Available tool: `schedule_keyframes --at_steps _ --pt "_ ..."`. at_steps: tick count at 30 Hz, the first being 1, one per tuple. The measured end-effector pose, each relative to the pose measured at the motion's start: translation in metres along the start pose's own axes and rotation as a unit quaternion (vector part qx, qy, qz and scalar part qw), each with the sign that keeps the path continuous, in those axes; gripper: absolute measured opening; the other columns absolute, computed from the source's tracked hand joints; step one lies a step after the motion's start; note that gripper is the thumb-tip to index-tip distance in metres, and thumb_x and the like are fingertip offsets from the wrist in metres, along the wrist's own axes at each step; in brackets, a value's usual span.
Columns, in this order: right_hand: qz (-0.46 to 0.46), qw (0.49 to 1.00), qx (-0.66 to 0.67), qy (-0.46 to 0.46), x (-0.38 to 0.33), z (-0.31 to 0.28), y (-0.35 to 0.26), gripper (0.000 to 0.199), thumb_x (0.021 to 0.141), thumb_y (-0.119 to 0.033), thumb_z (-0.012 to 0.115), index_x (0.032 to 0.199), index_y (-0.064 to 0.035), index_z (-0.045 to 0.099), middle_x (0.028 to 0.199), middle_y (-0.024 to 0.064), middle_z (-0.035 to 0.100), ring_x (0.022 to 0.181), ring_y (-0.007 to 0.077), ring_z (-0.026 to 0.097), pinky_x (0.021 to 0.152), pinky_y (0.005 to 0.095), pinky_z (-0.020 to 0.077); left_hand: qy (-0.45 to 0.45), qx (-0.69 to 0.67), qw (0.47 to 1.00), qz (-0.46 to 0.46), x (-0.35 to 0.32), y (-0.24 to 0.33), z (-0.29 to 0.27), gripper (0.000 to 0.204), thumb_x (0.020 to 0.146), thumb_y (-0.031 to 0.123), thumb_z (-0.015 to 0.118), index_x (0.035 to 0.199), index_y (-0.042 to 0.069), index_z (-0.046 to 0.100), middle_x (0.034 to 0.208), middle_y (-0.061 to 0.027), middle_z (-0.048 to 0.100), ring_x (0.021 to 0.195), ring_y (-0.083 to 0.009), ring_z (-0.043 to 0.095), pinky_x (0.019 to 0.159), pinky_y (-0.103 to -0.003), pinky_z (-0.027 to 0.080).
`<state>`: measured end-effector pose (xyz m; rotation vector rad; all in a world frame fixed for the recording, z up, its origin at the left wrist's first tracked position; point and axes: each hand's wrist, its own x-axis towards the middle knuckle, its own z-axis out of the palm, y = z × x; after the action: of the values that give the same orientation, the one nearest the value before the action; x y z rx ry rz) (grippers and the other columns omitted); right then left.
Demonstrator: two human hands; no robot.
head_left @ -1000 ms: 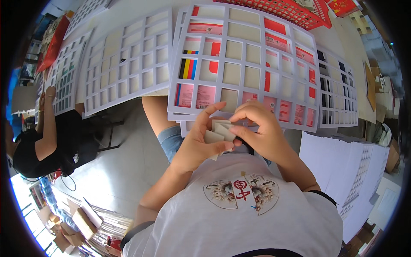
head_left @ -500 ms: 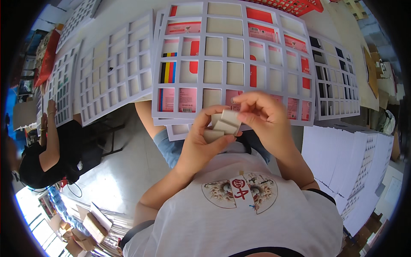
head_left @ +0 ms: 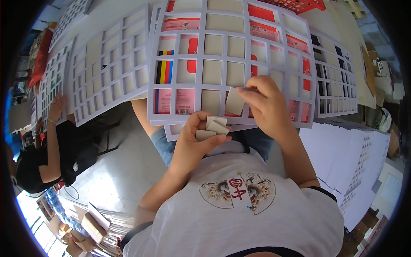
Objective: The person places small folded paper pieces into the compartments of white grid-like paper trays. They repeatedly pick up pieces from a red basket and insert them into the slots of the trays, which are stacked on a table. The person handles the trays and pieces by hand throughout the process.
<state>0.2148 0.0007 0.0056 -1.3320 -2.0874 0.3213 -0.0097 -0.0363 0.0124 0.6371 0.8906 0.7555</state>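
My left hand (head_left: 192, 141) is closed around several small beige cardboard pieces (head_left: 217, 127), just off the near edge of a white grid frame (head_left: 199, 64). Between the thumb and fingers of my right hand (head_left: 267, 100) is a single beige cardboard piece (head_left: 234, 102), held tilted over an opening in the frame's nearest row. Pink printed card shows beneath that opening. Beige board fills some of the frame's openings, while pink, red and striped printed card (head_left: 164, 72) shows through others.
More grid frames lie on the table: a beige-filled one (head_left: 112, 64) at left and one with dark openings (head_left: 335, 73) at right. A red plastic basket (head_left: 299, 5) stands at the far edge. A co-worker in black (head_left: 47, 150) handles frames at far left. White stacks (head_left: 338, 154) stand at right.
My right hand has moved away from my left with one beige piece, up to the frame's near row. My left hand has dropped slightly, still holding the other pieces.
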Motion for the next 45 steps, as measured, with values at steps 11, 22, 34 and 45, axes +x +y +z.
schedule_keyframes --at_steps 11,22,34,45 --pt "-0.012 0.998 0.020 -0.061 -0.003 -0.004 -0.007 0.031 0.073 -0.002 0.073 0.104 -0.0056 0.071 0.118 0.0078 0.059 0.115 0.0298 0.049 0.098 0.0410 0.0390 0.020 0.038 0.999 -0.002 0.007 0.005 0.002 0.027 0.089 -0.006 0.065 0.114 -0.001 0.054 0.107 -0.0161 0.070 0.100 -0.0204 0.068 0.086 -0.030 0.054" --pt "0.236 0.909 0.330 -0.098 -0.020 -0.032 -0.032 0.013 0.083 -0.003 0.069 0.095 -0.0043 0.066 0.087 0.0030 0.065 0.081 0.0141 0.060 0.074 0.0305 0.0476 -0.063 0.069 0.995 -0.042 0.007 0.017 0.025 0.042 0.092 -0.004 0.063 0.131 -0.002 0.049 0.109 -0.0124 0.064 0.095 -0.0201 0.070 0.082 -0.028 0.057" --pt "0.226 0.955 0.186 0.038 -0.025 -0.031 0.013 0.012 0.087 0.007 0.062 0.097 0.0019 0.066 0.095 0.0061 0.063 0.082 0.0112 0.058 0.074 0.0245 0.0466 -0.075 0.140 0.985 -0.061 0.022 -0.008 0.020 0.029 0.092 0.001 0.064 0.119 -0.001 0.052 0.108 -0.0125 0.067 0.092 -0.0160 0.069 0.082 -0.026 0.056" --pt "0.038 0.998 0.036 -0.046 -0.032 -0.047 -0.012 0.028 0.080 0.000 0.071 0.108 -0.0019 0.069 0.110 0.0109 0.060 0.092 0.0282 0.060 0.078 0.0348 0.0481 -0.165 0.072 0.978 -0.105 0.013 0.003 0.017 0.029 0.097 0.003 0.056 0.122 0.001 0.042 0.109 -0.0131 0.060 0.093 -0.0176 0.067 0.080 -0.031 0.055"
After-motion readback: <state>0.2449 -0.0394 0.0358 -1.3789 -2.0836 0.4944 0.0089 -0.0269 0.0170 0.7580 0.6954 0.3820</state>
